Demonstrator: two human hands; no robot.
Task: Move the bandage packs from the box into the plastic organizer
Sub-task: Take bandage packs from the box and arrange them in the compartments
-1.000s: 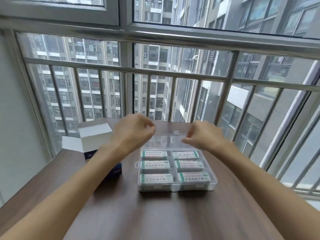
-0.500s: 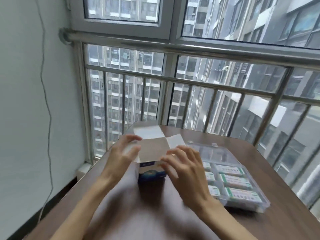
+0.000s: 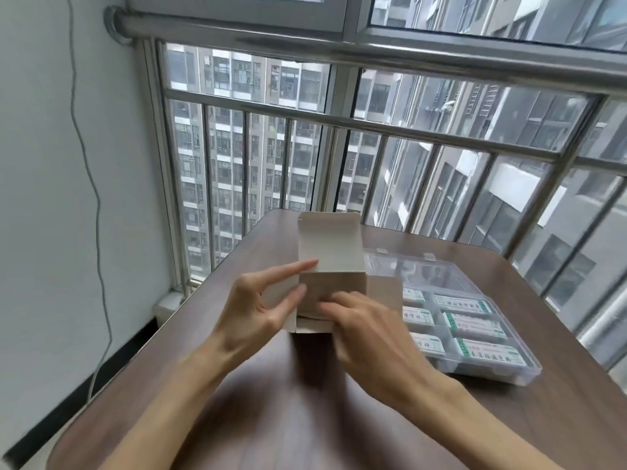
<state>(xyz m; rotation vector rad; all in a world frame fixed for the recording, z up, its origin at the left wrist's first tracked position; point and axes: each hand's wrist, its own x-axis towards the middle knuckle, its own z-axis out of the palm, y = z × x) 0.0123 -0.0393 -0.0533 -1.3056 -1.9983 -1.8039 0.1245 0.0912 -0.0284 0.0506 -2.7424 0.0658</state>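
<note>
A cardboard box (image 3: 330, 245) stands on the brown table (image 3: 305, 418), its long top flap upright and its mouth facing me. My left hand (image 3: 258, 310) touches the box's left side flap with straight fingers. The fingers of my right hand (image 3: 366, 334) lie flat on the box's front, hiding its lower part. To the right lies the clear plastic organizer (image 3: 524, 374), its lid folded back flat. Several white and green bandage packs (image 3: 475, 325) fill its compartments. I cannot see inside the box.
Behind the table runs a metal window railing (image 3: 373, 123). A white wall with a hanging cable (image 3: 98, 212) is on the left. The table's left edge is close to the box.
Both hands left the organizer's far edge and moved left to the box. My view turned left with them. The box's flaps now stand differently, the long one upright.
</note>
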